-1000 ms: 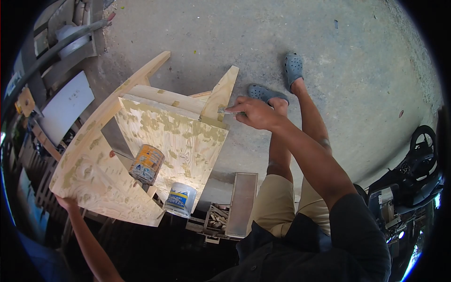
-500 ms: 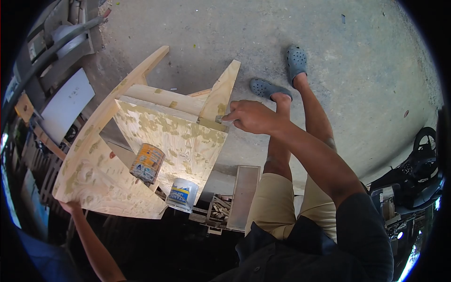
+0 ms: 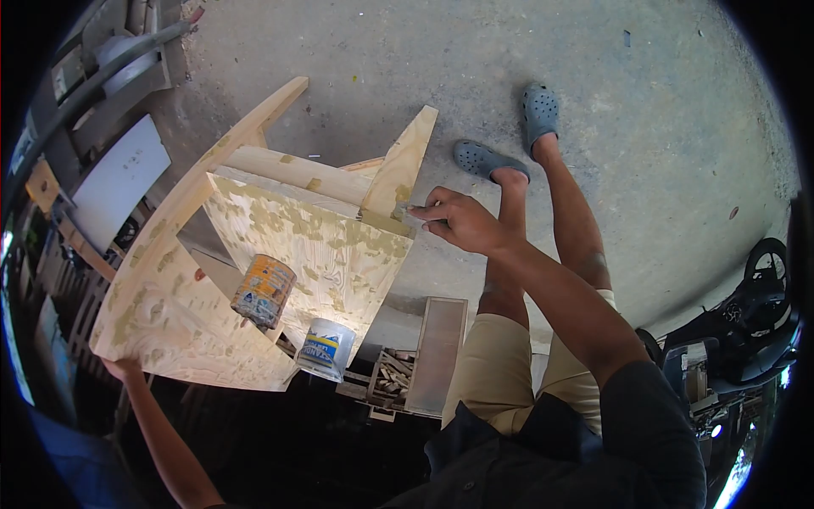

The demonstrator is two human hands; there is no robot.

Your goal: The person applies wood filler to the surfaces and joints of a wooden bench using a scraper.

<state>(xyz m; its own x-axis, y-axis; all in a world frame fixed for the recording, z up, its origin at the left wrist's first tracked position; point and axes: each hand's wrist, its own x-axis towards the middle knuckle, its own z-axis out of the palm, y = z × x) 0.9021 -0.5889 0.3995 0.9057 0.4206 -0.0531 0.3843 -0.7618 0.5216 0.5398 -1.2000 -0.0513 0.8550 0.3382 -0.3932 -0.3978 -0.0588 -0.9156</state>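
Observation:
A pale plywood furniture piece (image 3: 314, 254), blotched with olive-tan filler, stands at left with two tapered legs pointing away from me. My left hand (image 3: 124, 368) grips the near corner of its curved side panel; the fingertips are partly hidden. Close to the base of the right leg, my right hand (image 3: 462, 220) is closed with the index finger extended, pinching a small putty knife (image 3: 410, 212) that is mostly hidden by the fingers. A stained orange-labelled can (image 3: 264, 291) and a whitish tub (image 3: 326, 349) with a blue-and-yellow label rest on the piece near me.
Below the piece, a crate of wood offcuts (image 3: 392, 373) sits beside a flat framed panel (image 3: 437, 356). Boards and a white curved panel (image 3: 123, 187) lean at left. A motorbike (image 3: 729, 322) is parked at right. My clogged feet (image 3: 492, 159) are on the concrete floor (image 3: 644, 127).
My right hand has drawn slightly right and down, away from the leg's base, and the blade shows less. My left hand keeps its place on the panel corner; the view has shifted a little.

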